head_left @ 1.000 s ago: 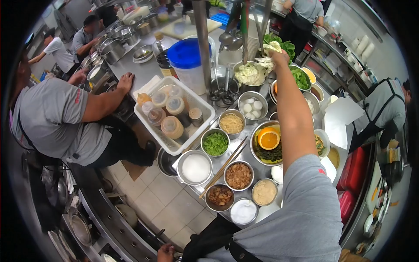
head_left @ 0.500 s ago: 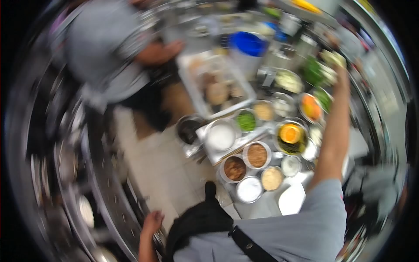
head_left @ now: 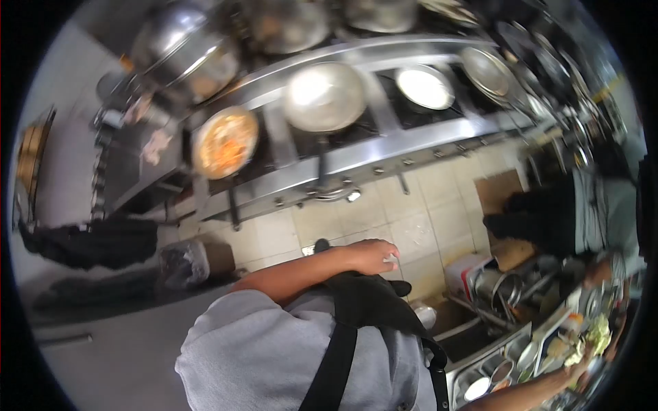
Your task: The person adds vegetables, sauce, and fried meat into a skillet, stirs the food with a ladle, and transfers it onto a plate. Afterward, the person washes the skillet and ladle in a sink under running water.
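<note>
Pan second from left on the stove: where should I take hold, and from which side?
Grip the dark handle of the pan, coming from the person's side of the stove, probably with the left hand, the nearer one. The handle sticks out over the front edge toward the person, while the broad, round body seems harder to wrap fingers around.

The left grip point(head_left: 373, 257) hangs before the stove point(head_left: 384, 149), the right grip point(head_left: 580, 366) at cabbage leaves point(head_left: 599, 333).
</note>
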